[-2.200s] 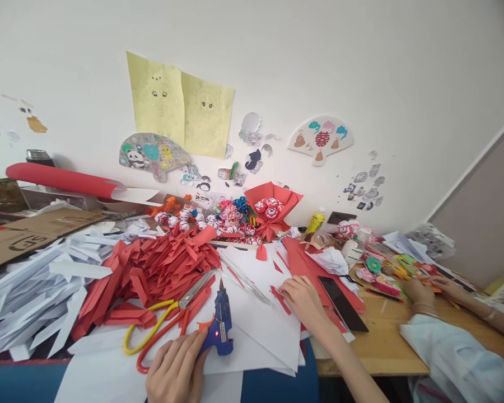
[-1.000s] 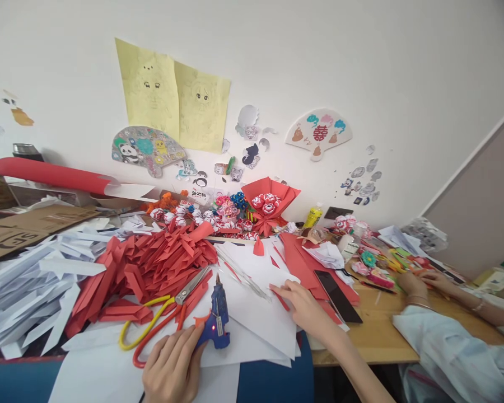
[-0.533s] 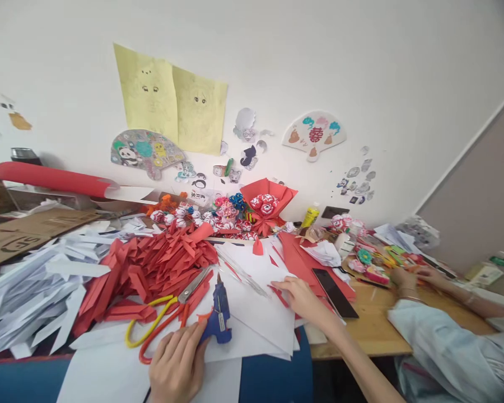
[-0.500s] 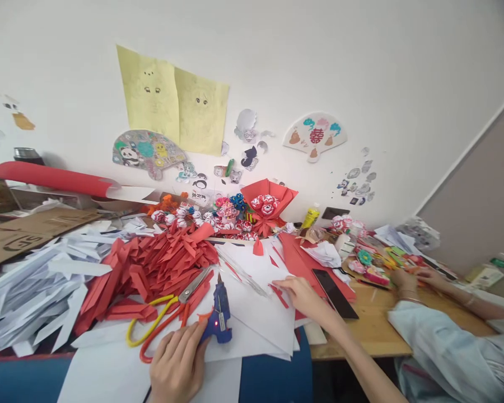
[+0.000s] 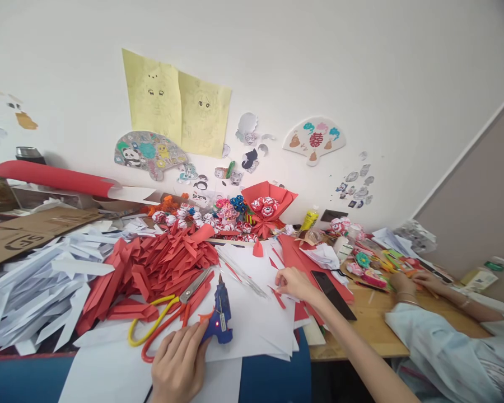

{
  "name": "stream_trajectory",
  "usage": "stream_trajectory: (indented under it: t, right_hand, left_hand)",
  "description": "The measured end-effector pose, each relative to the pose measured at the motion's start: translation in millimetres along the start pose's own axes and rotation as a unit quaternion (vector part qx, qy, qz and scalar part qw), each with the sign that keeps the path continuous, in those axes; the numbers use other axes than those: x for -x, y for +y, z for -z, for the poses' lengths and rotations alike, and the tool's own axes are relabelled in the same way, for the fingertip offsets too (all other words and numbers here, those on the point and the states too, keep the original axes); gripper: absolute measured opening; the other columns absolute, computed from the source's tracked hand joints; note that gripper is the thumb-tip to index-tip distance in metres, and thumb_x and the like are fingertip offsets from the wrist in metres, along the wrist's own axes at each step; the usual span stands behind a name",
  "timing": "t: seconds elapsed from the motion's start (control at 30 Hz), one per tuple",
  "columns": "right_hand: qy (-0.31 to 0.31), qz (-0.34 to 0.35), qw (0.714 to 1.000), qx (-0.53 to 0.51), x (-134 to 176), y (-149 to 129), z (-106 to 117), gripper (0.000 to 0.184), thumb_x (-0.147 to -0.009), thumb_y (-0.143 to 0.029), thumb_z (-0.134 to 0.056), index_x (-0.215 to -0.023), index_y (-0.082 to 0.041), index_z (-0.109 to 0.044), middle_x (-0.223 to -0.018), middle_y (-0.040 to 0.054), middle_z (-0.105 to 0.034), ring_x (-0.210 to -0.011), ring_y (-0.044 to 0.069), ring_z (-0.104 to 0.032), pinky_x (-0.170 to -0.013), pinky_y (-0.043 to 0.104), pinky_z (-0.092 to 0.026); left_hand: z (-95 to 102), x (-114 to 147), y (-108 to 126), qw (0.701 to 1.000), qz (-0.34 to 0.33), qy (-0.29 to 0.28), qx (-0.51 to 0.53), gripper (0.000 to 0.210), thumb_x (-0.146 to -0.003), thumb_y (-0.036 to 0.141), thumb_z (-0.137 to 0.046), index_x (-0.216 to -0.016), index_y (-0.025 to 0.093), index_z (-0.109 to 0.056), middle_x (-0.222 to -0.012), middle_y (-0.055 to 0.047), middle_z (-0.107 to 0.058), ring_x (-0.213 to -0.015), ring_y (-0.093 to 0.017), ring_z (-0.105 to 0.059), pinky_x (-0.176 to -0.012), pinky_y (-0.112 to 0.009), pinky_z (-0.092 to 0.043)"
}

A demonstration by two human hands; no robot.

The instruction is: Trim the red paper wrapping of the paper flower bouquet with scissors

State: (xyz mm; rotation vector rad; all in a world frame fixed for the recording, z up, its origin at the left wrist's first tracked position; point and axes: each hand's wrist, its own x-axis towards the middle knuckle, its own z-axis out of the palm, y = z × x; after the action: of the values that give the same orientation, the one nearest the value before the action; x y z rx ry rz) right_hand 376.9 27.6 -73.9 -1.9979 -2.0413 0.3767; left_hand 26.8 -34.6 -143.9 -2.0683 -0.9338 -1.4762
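Here I am on the head camera, and my left hand has its fingers wrapped part-way around the handle of a blue glue gun, a firm hold with the fingertips up by the orange trigger. The red light on the gun's side is lit. Its nozzle points away from me, towards the wall, with the barrel's long axis running nearly straight ahead and the handle slanting back into my grip; so the body of the gun sits just beyond and to the right of the knuckles, over white paper. Over to my right hand: fingers curled, tips down at some red paper strips, though from this angle I can't tell if they're pinching one or only touching. Scissors lie left of the gun, blades angled away, beside a heap of red folded paper. A phone rests right of my right hand, and farther right a co-worker's hands are busy.
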Motion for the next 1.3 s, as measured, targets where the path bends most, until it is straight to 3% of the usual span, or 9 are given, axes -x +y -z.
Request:
stream_trajectory:
  t: [0.4,0.73,0.9,1.13,1.3]
  right_hand:
    - [0.019,0.007,1.0,-0.01,9.2,0.1,-5.1,0.01,-0.074,-0.028,-0.072,-0.073,-0.019,-0.067,-0.075,0.0005,-0.072,-0.067,0.015,-0.061,-0.06,0.025,-0.034]
    - [0.072,0.083,0.994,-0.008,9.1,-18.3,-15.1,0.013,-0.085,-0.029,-0.061,-0.076,-0.019,-0.059,-0.071,-0.001,-0.064,-0.065,0.014,-0.057,-0.06,0.025,-0.035]
    - [0.092,0.133,0.986,0.039,21.1,-24.0,-20.2,0.019,-0.092,-0.017,-0.047,-0.076,-0.019,-0.057,-0.082,0.001,-0.06,-0.073,0.014,-0.055,-0.067,0.025,-0.038]
    - [0.085,0.181,0.971,0.134,32.4,-28.0,-29.3,0.031,-0.088,-0.001,-0.036,-0.082,-0.017,-0.062,-0.087,0.0053,-0.059,-0.08,0.017,-0.053,-0.07,0.028,-0.038]
    - [0.087,0.176,0.966,0.168,35.6,-31.9,-32.6,0.038,-0.08,0.008,-0.034,-0.084,-0.016,-0.064,-0.086,0.006,-0.059,-0.079,0.018,-0.053,-0.07,0.029,-0.041]
  left_hand:
    - [-1.2,3.2,-1.3,1.0,-0.001,0.007,-0.002,0.023,-0.087,0.011,-0.061,-0.111,0.01,-0.066,-0.088,-0.009,-0.075,-0.079,-0.021,-0.066,-0.078,-0.036,-0.044]
    - [-0.6,0.9,-0.4,1.0,-0.002,0.007,0.003,0.024,-0.088,0.011,-0.061,-0.111,0.01,-0.065,-0.089,-0.009,-0.075,-0.079,-0.02,-0.066,-0.078,-0.035,-0.043]
    - [-0.4,0.8,-0.2,1.0,-0.004,0.008,0.002,0.023,-0.087,0.011,-0.061,-0.11,0.009,-0.066,-0.087,-0.009,-0.074,-0.079,-0.02,-0.065,-0.078,-0.035,-0.043]
    - [0.0,1.3,-0.5,1.0,-0.003,-0.002,-0.003,0.027,-0.087,0.01,-0.06,-0.113,0.012,-0.064,-0.089,-0.009,-0.074,-0.079,-0.02,-0.066,-0.078,-0.034,-0.043]
    - [-0.6,1.8,-0.8,1.0,-0.001,-0.003,-0.004,0.026,-0.087,0.011,-0.061,-0.112,0.012,-0.065,-0.089,-0.009,-0.074,-0.079,-0.02,-0.066,-0.078,-0.035,-0.044]
